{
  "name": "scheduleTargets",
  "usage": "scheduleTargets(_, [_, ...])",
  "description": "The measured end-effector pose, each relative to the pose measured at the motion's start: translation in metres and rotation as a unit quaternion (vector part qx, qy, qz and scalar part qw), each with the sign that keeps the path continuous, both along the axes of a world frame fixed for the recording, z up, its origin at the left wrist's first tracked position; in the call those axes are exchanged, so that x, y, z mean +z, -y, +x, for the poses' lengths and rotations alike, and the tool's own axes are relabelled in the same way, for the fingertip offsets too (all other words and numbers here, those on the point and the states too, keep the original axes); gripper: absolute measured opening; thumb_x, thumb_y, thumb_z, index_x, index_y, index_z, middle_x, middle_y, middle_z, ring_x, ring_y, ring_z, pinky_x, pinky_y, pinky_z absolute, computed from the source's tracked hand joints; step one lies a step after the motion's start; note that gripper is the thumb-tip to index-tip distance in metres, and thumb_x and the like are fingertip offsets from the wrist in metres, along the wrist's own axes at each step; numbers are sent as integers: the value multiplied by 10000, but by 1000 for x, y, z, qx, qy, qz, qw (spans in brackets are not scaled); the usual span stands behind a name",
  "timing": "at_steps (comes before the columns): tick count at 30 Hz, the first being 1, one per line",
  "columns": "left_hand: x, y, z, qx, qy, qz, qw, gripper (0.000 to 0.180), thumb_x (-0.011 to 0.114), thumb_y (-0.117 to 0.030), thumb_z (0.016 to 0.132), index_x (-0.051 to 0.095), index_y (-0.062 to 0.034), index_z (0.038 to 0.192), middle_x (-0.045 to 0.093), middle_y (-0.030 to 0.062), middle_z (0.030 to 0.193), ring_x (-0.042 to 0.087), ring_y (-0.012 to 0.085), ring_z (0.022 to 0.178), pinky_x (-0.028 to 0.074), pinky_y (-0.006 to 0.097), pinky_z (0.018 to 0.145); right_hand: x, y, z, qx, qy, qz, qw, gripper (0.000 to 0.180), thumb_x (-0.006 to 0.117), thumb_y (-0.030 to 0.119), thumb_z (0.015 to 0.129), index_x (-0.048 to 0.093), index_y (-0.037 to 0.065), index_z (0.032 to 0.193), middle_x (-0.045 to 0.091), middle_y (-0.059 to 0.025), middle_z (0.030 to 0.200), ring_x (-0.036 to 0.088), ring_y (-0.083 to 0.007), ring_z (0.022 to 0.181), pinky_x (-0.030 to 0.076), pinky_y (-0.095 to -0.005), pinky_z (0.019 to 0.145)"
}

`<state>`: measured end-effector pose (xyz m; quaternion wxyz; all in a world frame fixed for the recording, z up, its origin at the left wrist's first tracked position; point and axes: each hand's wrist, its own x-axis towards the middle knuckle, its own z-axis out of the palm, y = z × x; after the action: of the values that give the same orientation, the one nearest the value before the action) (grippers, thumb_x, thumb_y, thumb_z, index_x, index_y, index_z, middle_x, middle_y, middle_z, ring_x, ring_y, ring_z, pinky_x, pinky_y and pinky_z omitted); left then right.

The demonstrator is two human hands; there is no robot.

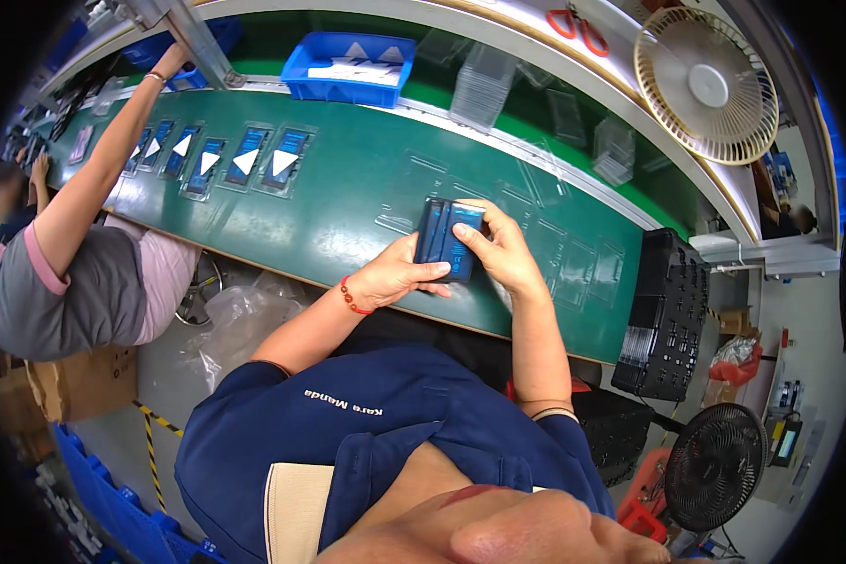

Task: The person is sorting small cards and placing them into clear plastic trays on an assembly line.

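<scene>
Over the green workbench [348, 216], both my hands hold a small bunch of flat, rectangular black-and-blue packs [434, 235] that look like phone batteries. My left hand [392, 273] grips their left and lower side, thumb across the front. On the right side, my right hand [509, 246] wraps round them with its thumb pressed on the face. How many packs there are is hard to tell. Around and beyond my hands lie thin clear plastic trays [575, 266] on the bench. Farther left, similar packs in clear trays [282, 162] stand in a row, topped with white triangles.
A blue bin [296, 85] with white pieces sits at the back edge, near stacked clear trays [484, 86]. Black crates [663, 315] stand at the bench's right end. A co-worker's arm [94, 193] reaches across at left. Two fans, one cream [708, 86], one black [714, 467], are at right.
</scene>
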<state>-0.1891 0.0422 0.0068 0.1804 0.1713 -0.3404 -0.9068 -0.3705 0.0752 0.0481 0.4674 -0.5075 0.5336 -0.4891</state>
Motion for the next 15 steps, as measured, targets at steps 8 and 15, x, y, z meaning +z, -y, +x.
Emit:
scheduleTargets(8, [-7, 10, 65, 173, 15, 15, 985, 374, 547, -43, 924, 438, -20, 1281, 592, 141, 1154, 615, 250, 1055, 572, 367, 823, -8, 63, 14, 4, 42, 48, 998, 319, 581, -56, 874, 531, -37, 1188, 663, -73, 983, 616, -98, 877, 496, -233, 811])
scheduleTargets(15, [-6, 11, 74, 235, -40, 49, 970, 321, 553, -26, 916, 485, -15, 1229, 610, 133, 1121, 620, 232, 1033, 560, 388, 843, -26, 86, 37, -74, -478, -73, 872, 384, 758, 290, 724, 649, 54, 1007, 640, -82, 721, 584, -262, 780, 337, -381, 818])
